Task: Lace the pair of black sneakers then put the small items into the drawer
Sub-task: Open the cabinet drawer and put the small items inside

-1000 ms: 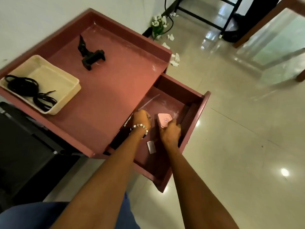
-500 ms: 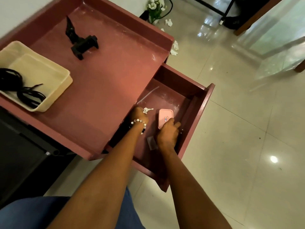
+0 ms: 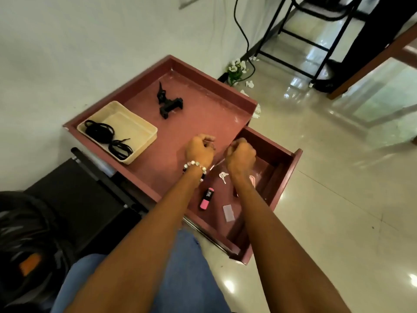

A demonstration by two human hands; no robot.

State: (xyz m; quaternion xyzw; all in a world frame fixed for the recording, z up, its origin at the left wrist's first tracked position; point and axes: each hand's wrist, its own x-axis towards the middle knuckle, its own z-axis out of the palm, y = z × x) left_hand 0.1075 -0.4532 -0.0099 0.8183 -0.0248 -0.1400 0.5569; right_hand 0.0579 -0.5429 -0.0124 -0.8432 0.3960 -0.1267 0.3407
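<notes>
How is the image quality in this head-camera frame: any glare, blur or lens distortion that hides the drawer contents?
Head view: wide-angle bending bows the white wall and the red-brown table rim; bright glare spots sit on the glossy tiled floor; the dim open red-brown drawer is still readable, showing a pink-and-black tube and small silver keys; both forearms cover part of it; the left hand is slightly soft.

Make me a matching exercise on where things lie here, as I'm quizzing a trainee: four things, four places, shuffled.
Things:
1. black laces
2. black clamp
3. keys
4. white flowers

Places:
A. on the floor by the wall
B. in the open drawer
C. in the cream tray
D. bare on the red tabletop

Pairs: 1-C, 2-D, 3-B, 4-A
</notes>
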